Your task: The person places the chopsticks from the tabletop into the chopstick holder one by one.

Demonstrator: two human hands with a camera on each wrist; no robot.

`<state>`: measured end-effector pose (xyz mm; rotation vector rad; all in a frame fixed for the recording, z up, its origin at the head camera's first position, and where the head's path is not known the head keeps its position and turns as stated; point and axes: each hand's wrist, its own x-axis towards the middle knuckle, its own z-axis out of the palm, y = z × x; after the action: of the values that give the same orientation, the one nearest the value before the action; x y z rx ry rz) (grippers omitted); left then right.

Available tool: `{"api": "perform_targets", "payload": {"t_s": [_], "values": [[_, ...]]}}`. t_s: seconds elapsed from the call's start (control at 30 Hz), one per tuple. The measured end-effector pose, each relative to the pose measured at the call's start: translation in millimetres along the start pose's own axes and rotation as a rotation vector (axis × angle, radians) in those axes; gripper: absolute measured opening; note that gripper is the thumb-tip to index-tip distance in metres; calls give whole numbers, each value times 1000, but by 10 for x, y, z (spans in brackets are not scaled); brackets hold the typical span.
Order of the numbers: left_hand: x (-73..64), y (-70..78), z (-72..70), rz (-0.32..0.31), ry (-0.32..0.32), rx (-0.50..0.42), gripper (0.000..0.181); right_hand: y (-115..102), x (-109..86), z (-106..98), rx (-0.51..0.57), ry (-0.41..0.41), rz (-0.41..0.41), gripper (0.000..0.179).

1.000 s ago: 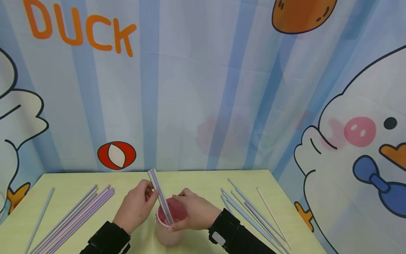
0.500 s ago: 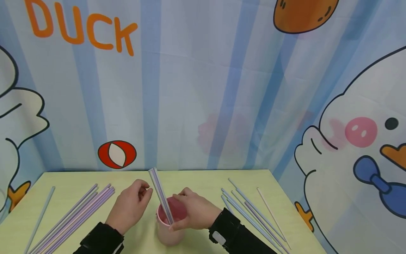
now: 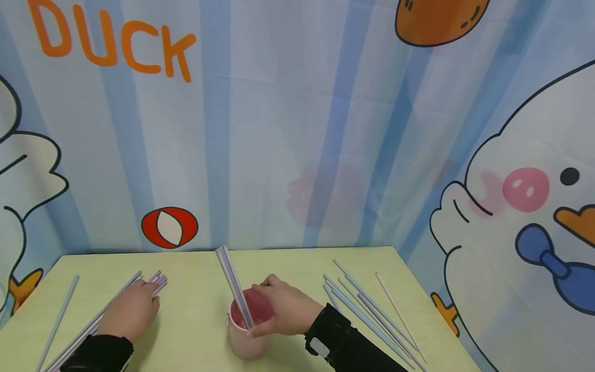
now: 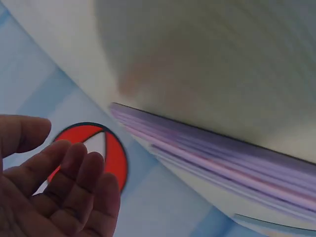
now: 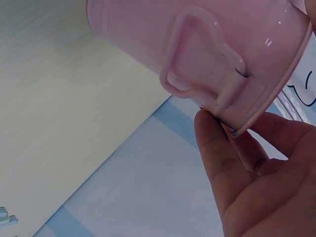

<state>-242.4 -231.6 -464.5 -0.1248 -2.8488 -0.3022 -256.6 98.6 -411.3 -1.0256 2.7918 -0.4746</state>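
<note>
2 bare hands work at a desk [image 3: 297,356], and the pink cup [image 3: 247,345] between them stands upright on it. The right hand [image 3: 285,310] reaches in from the right of the cup with its grip clenched on the rim, thumb at the near edge and fingers at the far edge. A slim handle [image 5: 172,49], also pink, shows on the outer wall of the cup in the right wrist view.

Several pale purple and grey sticks [image 3: 232,279] stand in the cup, gathered close together and leaning to the left, their upper ends well above its rim.

To the left of the cup, the left hand [image 3: 130,312] is over a bundle of mostly purple sticks [image 4: 222,158]. Its grip is released: the left wrist view shows loosely bent fingers, with the bundle apart from them. At the far left of the cup, beyond the bundle, lies 1 grey-blue stick [image 3: 58,323].

To the right of the cup, past the right hand, lies a loose group of blue and purple sticks [image 3: 367,319], with 1 pale pink stick [image 3: 400,315] on its outer side.

Behind the cup hangs a blue-striped curtain [image 3: 274,129], bearing the orange word DUCK [image 3: 110,44] up to the left of the cup.
</note>
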Motion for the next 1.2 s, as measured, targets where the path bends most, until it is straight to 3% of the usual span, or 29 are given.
{"api": "perform_targets", "payload": {"t_s": [0.13, 0.3, 0.43, 0.57, 0.87, 1.2], "values": [[-57, -193, 96, 27, 14, 52, 16, -7, 1, -5, 1, -4, 4, 96], [-74, -283, 152, -5, -75, 106, 13, -22, 0, -7, 8, -14, 16, 96], [-66, -273, 160, -24, -138, 142, 15, -24, 1, -6, 6, -14, 20, 96], [-64, -245, 167, -47, -154, 145, 15, -15, 3, -5, 5, -11, 16, 96], [-101, -238, 171, -25, -118, 148, 11, -6, 5, 1, -1, -4, 14, 96], [-108, -190, 184, -4, -122, 106, 9, -22, 0, -20, 9, -17, 21, 97]]}}
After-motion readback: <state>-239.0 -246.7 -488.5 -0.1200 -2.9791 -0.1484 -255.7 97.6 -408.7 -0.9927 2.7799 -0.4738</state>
